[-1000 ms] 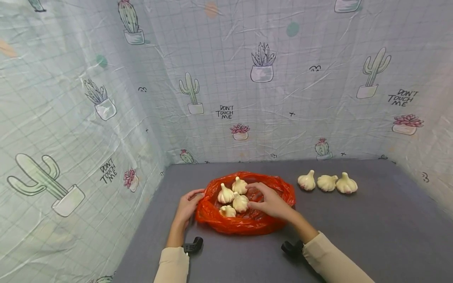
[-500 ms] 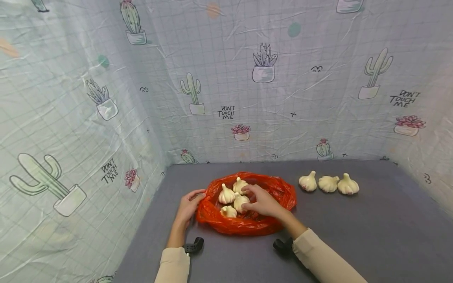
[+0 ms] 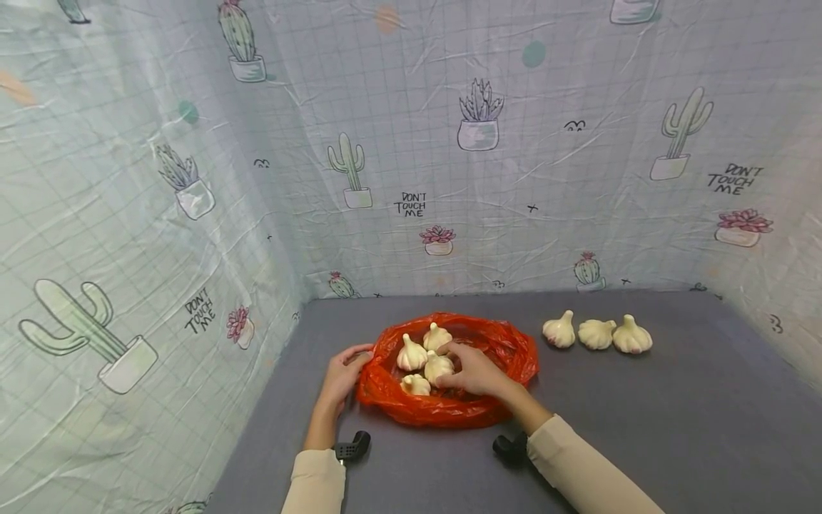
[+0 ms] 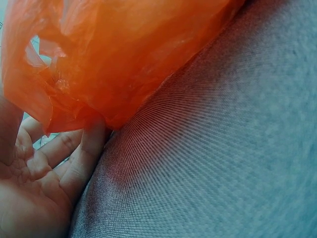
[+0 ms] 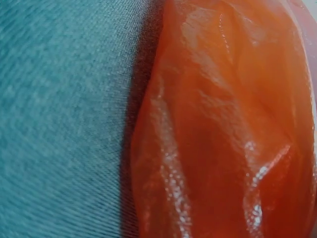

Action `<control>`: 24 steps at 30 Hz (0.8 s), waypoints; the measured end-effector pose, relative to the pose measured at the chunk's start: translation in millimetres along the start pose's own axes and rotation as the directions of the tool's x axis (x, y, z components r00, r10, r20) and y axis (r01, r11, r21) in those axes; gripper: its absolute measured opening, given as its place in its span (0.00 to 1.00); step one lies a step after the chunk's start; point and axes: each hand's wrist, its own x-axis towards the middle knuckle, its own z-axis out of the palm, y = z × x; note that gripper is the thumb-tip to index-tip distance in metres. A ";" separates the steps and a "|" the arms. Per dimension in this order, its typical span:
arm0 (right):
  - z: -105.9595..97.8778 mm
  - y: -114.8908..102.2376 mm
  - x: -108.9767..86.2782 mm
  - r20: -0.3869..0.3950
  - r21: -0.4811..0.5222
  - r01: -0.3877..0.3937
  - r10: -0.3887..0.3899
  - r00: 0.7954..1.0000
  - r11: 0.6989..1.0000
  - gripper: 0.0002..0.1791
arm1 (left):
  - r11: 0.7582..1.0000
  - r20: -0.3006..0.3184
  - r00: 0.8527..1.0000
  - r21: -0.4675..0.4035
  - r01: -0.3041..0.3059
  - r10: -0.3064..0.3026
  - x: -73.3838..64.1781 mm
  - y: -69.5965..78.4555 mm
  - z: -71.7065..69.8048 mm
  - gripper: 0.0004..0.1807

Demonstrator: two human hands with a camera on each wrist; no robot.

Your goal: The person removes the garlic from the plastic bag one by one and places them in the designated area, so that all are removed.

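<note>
In the head view, a red plastic bag point(image 3: 449, 414) lies on the table with its mouth rolled wide, holding several pale garlic bulbs. My right hand point(image 3: 478, 371) reaches into it from the right. Thumb and fingers curve round the right-hand garlic bulb point(image 3: 438, 365) and grip it from both sides. Close by sit another garlic bulb point(image 3: 411, 355) and the lower garlic bulb point(image 3: 416, 385). My left hand point(image 4: 39, 183) rests against the bag's left side, fingers loosely extended and touching the plastic. In the right wrist view, the bag's wall point(image 5: 213, 139) hides my right fingers.
Three garlic bulbs stand in a row right of the bag: the left one point(image 3: 559, 330), the middle one point(image 3: 596, 334) and the right one point(image 3: 632, 335). A grey cloth point(image 3: 443, 471) covers the table. Cactus-printed sheeting point(image 3: 449, 235) rises behind and at the sides.
My right hand has shifted slightly left, and its thumb and fingers have drawn in round the garlic bulb. The bag, my left hand and the row of garlic bulbs stay put.
</note>
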 end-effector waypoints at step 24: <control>-16.9 -9.8 -14.4 -0.140 0.041 0.010 -0.004 0.990 0.999 0.29 | 1.000 -0.011 1.000 -0.002 0.010 -0.010 -0.9 1.0 -0.5 0.16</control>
